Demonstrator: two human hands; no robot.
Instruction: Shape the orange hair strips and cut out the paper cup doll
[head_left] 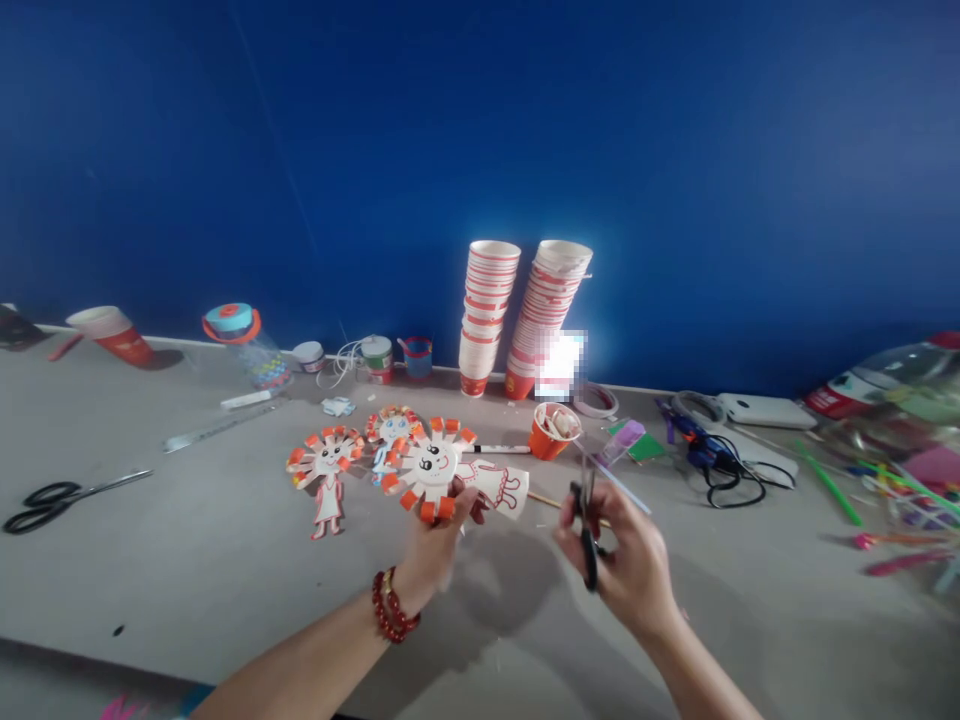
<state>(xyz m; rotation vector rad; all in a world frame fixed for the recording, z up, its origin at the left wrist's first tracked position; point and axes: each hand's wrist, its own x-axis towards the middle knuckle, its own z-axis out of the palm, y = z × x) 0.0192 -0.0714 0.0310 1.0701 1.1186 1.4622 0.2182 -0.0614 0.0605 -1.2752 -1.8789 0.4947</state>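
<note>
My left hand (436, 540) grips a paper-cup doll (433, 465) with a smiling drawn face, curled orange strips around its head and a dress drawn on a piece of cup wall. The doll lies sideways, legs toward the right. In my right hand (634, 555) is a pair of black-handled scissors (587, 530), blades pointing up and away, apart from the doll. A finished-looking paper doll (328, 485) lies on the table to the left. Behind the held doll, another paper doll (391, 428) with blue eyes is partly hidden.
Two tall stacks of paper cups (489, 310) stand against the blue wall. An orange cup of scraps (553, 432) sits before them. Another pair of scissors (64, 500) lies far left. A glue gun (709, 450), straws (829, 480) and a plastic bottle (892, 385) crowd the right.
</note>
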